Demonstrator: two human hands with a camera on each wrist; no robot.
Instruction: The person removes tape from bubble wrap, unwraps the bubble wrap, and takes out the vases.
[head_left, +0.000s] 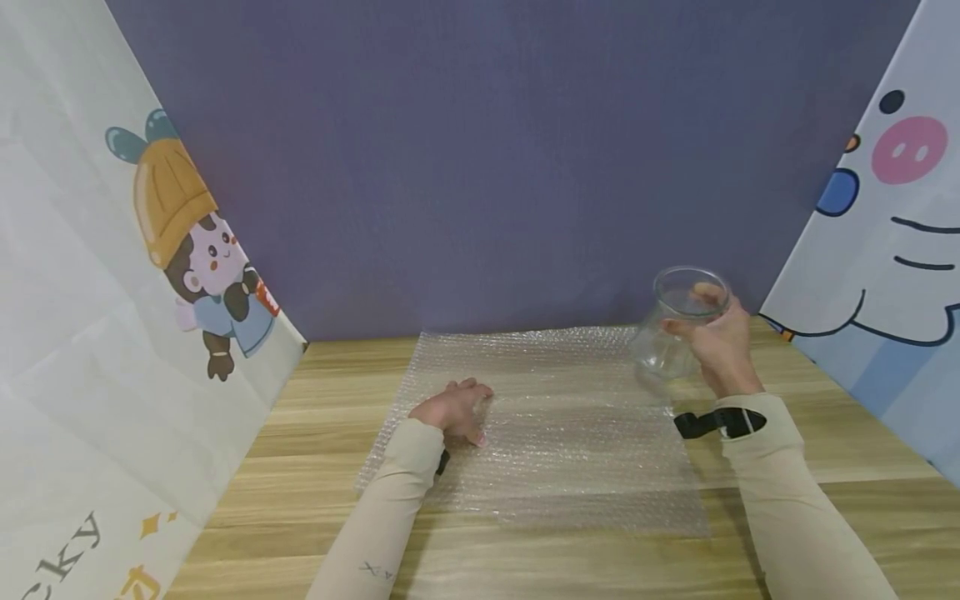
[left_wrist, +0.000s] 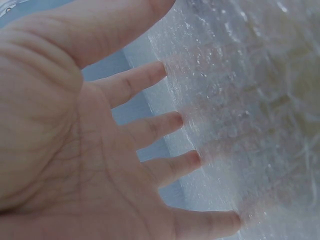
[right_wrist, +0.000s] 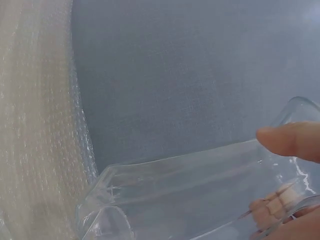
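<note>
A sheet of clear bubble wrap (head_left: 570, 425) lies spread on the wooden table. My left hand (head_left: 452, 408) rests on its left part with the fingers spread. In the left wrist view, the fingertips of the left hand (left_wrist: 125, 150) touch the bubble wrap (left_wrist: 250, 100). At the sheet's far right corner, my right hand (head_left: 723, 346) grips a clear glass vase (head_left: 660, 354) near its wide rim. The vase tilts, mouth toward the upper right. Part of the right thumb (right_wrist: 292, 140) shows against the vase (right_wrist: 185, 185) in the right wrist view; the other fingers are partly hidden.
A grey-blue panel (head_left: 480, 167) stands along the table's back edge. White panels with cartoon prints close off the left side (head_left: 67, 292) and the right side (head_left: 907, 275). Bare wooden tabletop (head_left: 292, 467) surrounds the sheet.
</note>
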